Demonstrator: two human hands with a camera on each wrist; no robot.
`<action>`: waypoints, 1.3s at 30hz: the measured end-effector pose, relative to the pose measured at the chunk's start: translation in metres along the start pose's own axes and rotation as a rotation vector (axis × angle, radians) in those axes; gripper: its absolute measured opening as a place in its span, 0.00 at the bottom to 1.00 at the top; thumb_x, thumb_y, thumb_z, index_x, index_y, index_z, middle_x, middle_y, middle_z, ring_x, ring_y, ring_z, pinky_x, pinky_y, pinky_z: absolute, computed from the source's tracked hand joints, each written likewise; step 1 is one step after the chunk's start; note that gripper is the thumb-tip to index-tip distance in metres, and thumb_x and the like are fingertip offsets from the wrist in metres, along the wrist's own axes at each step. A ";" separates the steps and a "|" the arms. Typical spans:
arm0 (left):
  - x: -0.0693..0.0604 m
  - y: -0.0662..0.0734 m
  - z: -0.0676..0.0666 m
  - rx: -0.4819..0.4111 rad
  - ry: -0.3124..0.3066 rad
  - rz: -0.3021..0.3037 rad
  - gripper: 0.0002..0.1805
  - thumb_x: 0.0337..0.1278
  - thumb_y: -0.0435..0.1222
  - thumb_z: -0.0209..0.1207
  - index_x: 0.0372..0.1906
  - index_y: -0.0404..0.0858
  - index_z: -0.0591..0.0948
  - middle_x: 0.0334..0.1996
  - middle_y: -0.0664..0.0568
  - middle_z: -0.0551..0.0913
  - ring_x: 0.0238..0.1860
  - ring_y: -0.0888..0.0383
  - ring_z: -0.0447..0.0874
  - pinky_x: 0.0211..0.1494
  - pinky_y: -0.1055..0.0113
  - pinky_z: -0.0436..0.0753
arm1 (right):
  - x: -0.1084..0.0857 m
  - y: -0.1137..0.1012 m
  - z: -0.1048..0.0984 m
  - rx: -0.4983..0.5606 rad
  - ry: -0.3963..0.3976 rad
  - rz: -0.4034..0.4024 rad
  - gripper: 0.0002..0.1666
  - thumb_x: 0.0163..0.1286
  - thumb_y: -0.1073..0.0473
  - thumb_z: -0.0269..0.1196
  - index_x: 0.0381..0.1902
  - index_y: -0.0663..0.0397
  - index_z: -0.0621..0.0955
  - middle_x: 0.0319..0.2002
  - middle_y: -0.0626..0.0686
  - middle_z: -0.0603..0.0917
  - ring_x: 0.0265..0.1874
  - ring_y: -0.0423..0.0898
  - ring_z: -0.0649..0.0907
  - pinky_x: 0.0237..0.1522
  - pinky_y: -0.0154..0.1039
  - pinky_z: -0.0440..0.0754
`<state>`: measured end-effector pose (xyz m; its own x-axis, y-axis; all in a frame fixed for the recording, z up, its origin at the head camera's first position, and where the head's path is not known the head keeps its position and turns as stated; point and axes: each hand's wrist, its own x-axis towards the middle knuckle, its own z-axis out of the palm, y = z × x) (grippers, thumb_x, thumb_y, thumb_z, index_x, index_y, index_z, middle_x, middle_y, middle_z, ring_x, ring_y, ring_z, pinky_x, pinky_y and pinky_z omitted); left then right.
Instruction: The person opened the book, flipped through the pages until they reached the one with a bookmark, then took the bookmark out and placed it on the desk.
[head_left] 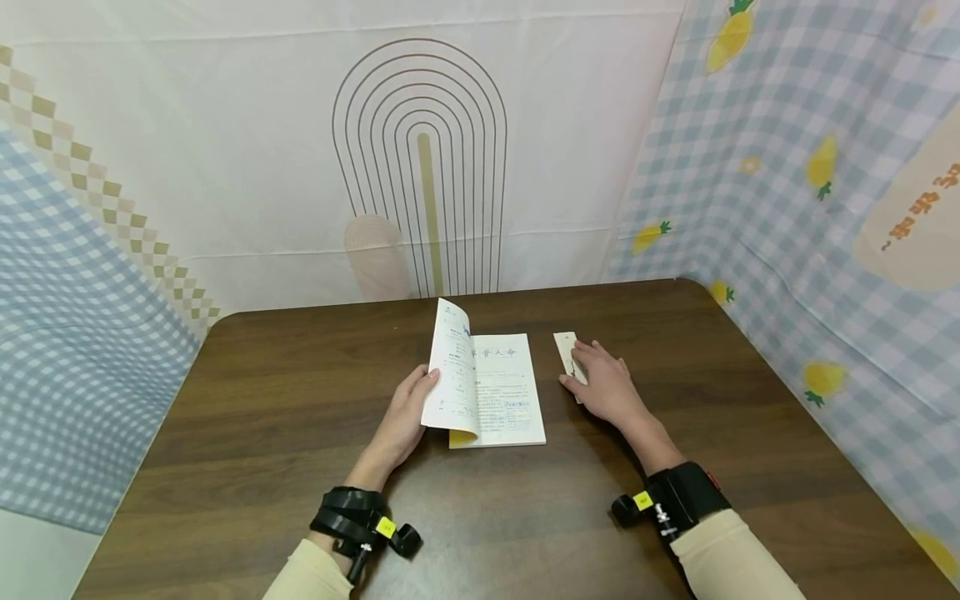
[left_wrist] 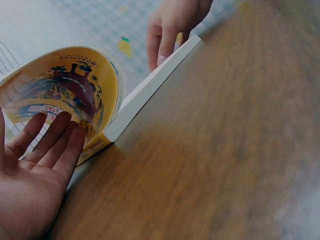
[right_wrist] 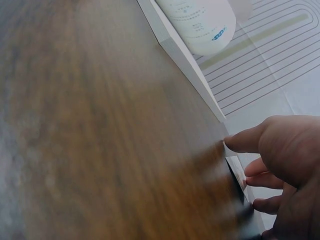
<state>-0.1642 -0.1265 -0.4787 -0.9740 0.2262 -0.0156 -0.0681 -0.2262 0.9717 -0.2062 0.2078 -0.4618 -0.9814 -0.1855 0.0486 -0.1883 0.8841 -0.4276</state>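
A paperback book (head_left: 510,392) lies on the table, its front cover and some leaves raised at the left. My left hand (head_left: 405,412) holds this lifted part, thumb on the page side and fingers behind the yellow illustrated cover (left_wrist: 92,65). The raised pages (right_wrist: 200,25) curve above the page block in the right wrist view. To the right of the book is a narrow white bookmark (head_left: 565,343) with small dark marks. My right hand (head_left: 603,385) grips it from above, thumb at its left edge and fingertips at its right; the hand covers its lower part.
The brown wooden table (head_left: 300,367) extends around the book to both sides. Behind it hangs a white cloth (head_left: 247,167) with arch lines. Blue checked cloths hang at the left and right (head_left: 750,217). Both wrists wear black camera straps (head_left: 686,496).
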 end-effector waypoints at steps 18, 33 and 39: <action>0.000 0.001 0.001 0.015 -0.004 0.013 0.24 0.86 0.48 0.46 0.65 0.30 0.72 0.49 0.43 0.82 0.45 0.55 0.84 0.46 0.66 0.82 | 0.000 -0.004 -0.003 0.081 0.046 0.008 0.35 0.74 0.53 0.70 0.71 0.66 0.76 0.73 0.67 0.73 0.77 0.68 0.65 0.74 0.68 0.63; 0.000 0.001 0.001 -0.012 -0.019 0.024 0.23 0.85 0.48 0.48 0.62 0.31 0.72 0.50 0.43 0.82 0.45 0.56 0.83 0.46 0.66 0.82 | -0.003 -0.010 -0.005 0.020 0.146 -0.069 0.32 0.76 0.44 0.66 0.68 0.60 0.80 0.76 0.64 0.70 0.79 0.66 0.62 0.74 0.77 0.48; 0.000 0.001 0.000 -0.047 -0.035 0.030 0.25 0.86 0.50 0.48 0.60 0.29 0.72 0.54 0.40 0.82 0.53 0.52 0.83 0.55 0.64 0.83 | -0.005 -0.011 -0.005 0.034 0.175 -0.095 0.34 0.80 0.41 0.61 0.70 0.60 0.79 0.76 0.64 0.71 0.79 0.67 0.62 0.73 0.78 0.47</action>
